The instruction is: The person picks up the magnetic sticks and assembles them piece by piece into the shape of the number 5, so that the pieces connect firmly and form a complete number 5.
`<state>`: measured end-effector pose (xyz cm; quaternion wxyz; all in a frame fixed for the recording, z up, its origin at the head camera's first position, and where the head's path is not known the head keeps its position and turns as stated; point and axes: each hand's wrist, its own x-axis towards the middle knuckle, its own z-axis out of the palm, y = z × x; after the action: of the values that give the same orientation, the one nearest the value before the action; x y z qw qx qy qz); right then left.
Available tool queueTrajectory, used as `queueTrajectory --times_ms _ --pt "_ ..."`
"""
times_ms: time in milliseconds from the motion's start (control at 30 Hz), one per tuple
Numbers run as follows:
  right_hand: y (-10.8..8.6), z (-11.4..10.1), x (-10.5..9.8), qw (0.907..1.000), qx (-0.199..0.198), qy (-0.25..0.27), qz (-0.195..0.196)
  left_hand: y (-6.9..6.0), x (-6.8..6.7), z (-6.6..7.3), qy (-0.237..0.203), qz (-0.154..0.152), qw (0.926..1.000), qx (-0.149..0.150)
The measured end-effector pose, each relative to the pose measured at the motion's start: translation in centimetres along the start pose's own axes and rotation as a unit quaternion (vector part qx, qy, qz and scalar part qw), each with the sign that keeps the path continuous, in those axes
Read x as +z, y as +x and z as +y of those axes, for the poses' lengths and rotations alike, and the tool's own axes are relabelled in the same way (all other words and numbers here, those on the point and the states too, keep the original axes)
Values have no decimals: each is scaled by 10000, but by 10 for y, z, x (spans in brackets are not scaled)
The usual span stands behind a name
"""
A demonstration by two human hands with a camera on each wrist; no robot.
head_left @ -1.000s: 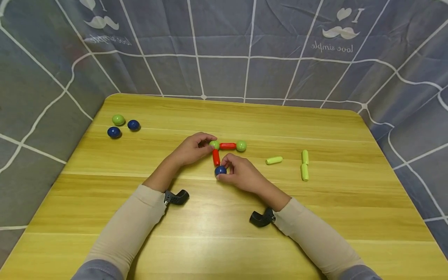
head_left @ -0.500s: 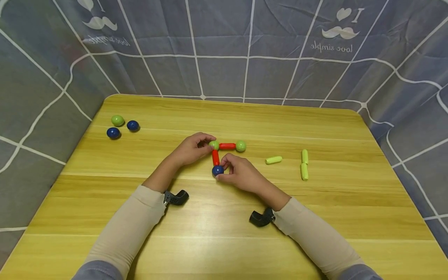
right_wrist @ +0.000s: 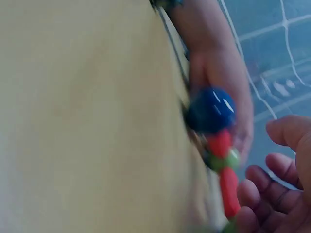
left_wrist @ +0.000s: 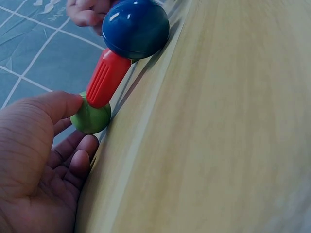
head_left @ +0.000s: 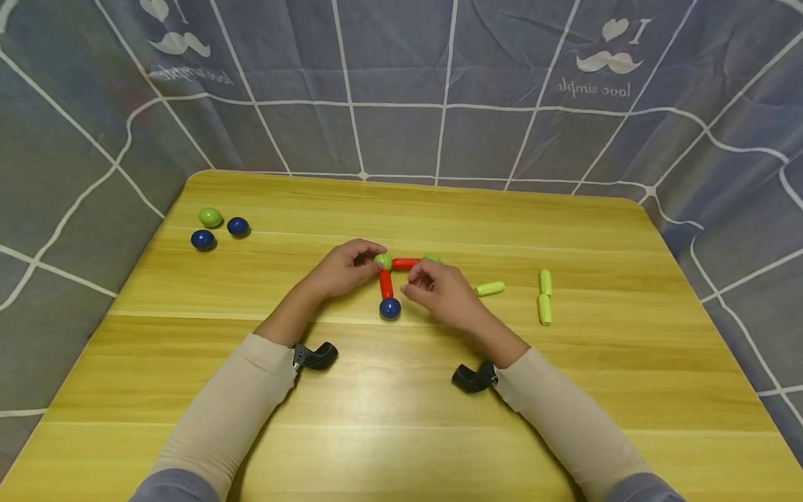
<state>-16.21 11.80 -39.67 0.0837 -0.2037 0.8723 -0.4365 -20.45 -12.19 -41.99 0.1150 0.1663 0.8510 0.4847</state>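
Note:
My left hand (head_left: 347,268) pinches a green ball (left_wrist: 91,119) at the corner of a small L-shaped build of balls and rods. From that ball one red rod (left_wrist: 108,77) runs toward me to a blue ball (head_left: 389,308). A second red rod (head_left: 404,263) runs right to another green ball (head_left: 431,258), partly hidden behind my right hand. My right hand (head_left: 448,296) hovers just right of the blue ball, apart from it. Its fingers are loosely bent with nothing between them, as the right wrist view also shows.
Right of my right hand lies a light green rod (head_left: 490,288). Two more light green rods (head_left: 545,298) lie end to end farther right. At the far left sit a green ball (head_left: 210,217) and two blue balls (head_left: 203,240) on the wooden table (head_left: 389,432).
My right hand has let go of the blue ball and drawn away to the right. The blue ball had shifted slightly left and sits at the rod's end. My left hand stays on the corner ball.

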Motion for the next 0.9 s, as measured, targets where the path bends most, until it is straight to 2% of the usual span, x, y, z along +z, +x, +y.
queueTrajectory --times_ms 133,233,400,900 --pt "8 8 -18 9977 -33 -402 541 -1 1 0 14 -23 10000 11" --pt "13 14 -26 9970 208 -622 406 -2 1 0 11 -29 10000 14" --pt "18 23 -25 9964 490 -687 30 -3 0 -2 33 -11 10000 61" --pt "17 29 -24 9968 601 -517 46 -2 1 0 6 -108 9999 101"
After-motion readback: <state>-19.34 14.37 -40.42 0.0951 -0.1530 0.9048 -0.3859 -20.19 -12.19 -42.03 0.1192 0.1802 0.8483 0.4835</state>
